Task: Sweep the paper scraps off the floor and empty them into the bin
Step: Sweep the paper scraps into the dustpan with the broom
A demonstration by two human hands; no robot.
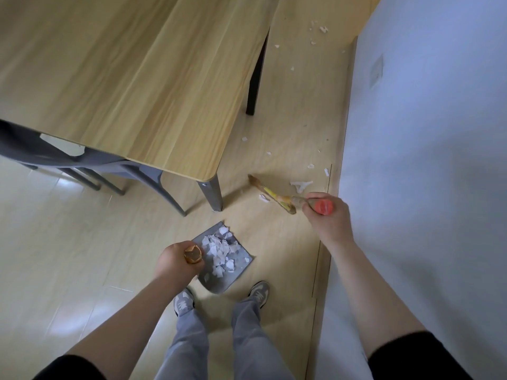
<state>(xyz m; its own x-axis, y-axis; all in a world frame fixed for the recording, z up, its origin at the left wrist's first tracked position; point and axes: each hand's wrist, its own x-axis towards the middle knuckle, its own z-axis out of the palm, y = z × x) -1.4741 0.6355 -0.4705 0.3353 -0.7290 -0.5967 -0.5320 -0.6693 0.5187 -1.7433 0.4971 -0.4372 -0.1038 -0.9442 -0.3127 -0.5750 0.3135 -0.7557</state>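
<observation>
1. Two hands work the lower half of the frame: the left hand [175, 260] at lower centre, the right hand [326, 215] at centre right.
2. The left hand's fingers are curled tight round the brown top of the pan's handle; the rest of the handle is hidden under the fist.
3. The grey pan [238, 271] sits low just right of that hand, below the near table leg. Whether it rests on the floor [82, 242] or hangs just above it cannot be told.
4. A heap of white scraps [222, 252] fills the pan's upper half.
5. The right hand's fingers are clamped round the broom handle just under its red cap [324, 207].
6. The broom [274, 194] shows brown and yellow bristles, down at the floor just left of the right hand, with loose scraps just beside it above and to the left.
7. More loose scraps trail up the floor beside the pale wall [425, 133], thinly at centre right and in a small cluster at upper right.
8. A wooden table [123, 78] fills the upper left, with a grey chair [55, 157] tucked under it at the left edge.
9. Grey shoes [259, 292] and grey trousers stand at bottom centre, the pan just above and between the toes.
</observation>
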